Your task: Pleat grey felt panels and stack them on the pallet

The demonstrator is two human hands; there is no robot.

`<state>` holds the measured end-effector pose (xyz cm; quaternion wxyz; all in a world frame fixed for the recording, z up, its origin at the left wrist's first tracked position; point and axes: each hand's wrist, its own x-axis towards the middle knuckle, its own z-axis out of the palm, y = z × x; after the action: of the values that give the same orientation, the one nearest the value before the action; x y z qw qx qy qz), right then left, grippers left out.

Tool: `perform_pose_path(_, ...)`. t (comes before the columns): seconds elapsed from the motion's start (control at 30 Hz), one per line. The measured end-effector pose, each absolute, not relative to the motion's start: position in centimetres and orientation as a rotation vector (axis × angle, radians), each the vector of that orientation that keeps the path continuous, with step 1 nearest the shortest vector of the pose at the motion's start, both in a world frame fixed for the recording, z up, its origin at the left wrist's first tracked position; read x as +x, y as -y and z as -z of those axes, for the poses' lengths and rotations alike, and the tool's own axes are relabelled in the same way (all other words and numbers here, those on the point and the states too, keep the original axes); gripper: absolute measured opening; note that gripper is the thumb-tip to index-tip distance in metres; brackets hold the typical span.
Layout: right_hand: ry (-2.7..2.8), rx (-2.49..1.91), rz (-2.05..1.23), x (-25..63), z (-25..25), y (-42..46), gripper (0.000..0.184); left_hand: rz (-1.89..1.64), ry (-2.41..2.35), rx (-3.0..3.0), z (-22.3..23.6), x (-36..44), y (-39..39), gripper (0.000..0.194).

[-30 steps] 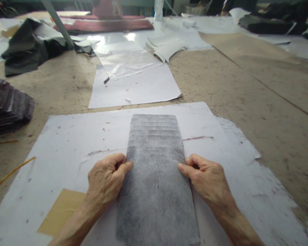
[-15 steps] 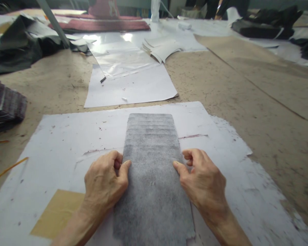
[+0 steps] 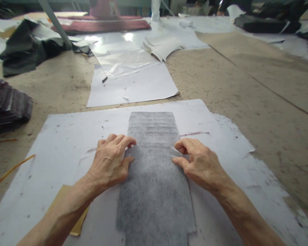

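A long grey felt-like fabric panel (image 3: 154, 191) lies lengthwise before me, with rows of crosswise creases near its far end and stepped corners at its near end. My left hand (image 3: 111, 159) is at its left edge, thumb and forefinger on the cloth with a small gap between their tips. Across from it, my right hand (image 3: 199, 160) has the right edge between thumb and fingers, where a bit of the cloth rises. Under the panel is a large white sheet (image 3: 74, 136). A tan paper piece (image 3: 79, 222) is partly hidden beneath my left forearm.
Striped dark fabric pieces (image 3: 10, 102) are stacked at the left, near an orange strip (image 3: 12, 172). Beyond are another white sheet (image 3: 133, 89), curled white pieces (image 3: 164, 48), dark material (image 3: 28, 48) and a slanted grey pole (image 3: 55, 24). Red material (image 3: 105, 25) lies at the back.
Both hands have moved farther up the panel's sides, toward the creased end. More of the panel's near end shows, including its stepped corners. My left forearm now covers more of the tan piece.
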<state>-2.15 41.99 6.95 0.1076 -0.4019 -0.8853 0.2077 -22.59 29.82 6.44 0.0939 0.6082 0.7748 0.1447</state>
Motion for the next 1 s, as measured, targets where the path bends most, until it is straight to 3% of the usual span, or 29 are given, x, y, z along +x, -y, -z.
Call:
perform_pose_path(0.2, 2.444, -1.186, -0.697, -1.9, -6.3, -41.0, 0.005, -0.539, -2.272, 1.605, -6.2, -23.2, -29.9, 0.013)
perform_pose_path(0.37, 2.295, -1.225, -0.689, -1.5, -5.4, -40.0, 0.003, -0.501, -2.328, 1.415, -6.4, -22.9, -29.6, 0.014)
perform_pose_path(0.53, 2.297, -1.221, -0.662, -1.8, -5.2, -40.0, 0.016, -0.618, -2.405, 1.258, -6.4, -21.8, -28.6, 0.023)
perform_pose_path(0.73, 2.332, -1.431, -0.572, -1.6, -6.4, -39.5, 0.018, -0.752, -2.393, 1.203, -5.8, -20.9, -27.6, 0.026)
perform_pose_path(0.83, 2.276, -1.704, -0.693, -1.2, -7.2, -38.6, 0.032, -0.762, -2.385, 1.179, -5.6, -20.9, -27.6, 0.028)
perform_pose_path(1.0, 2.105, -1.85, -0.879, -1.0, -6.9, -37.6, 0.035, -0.802, -2.366, 1.17, -5.3, -21.2, -27.5, 0.03)
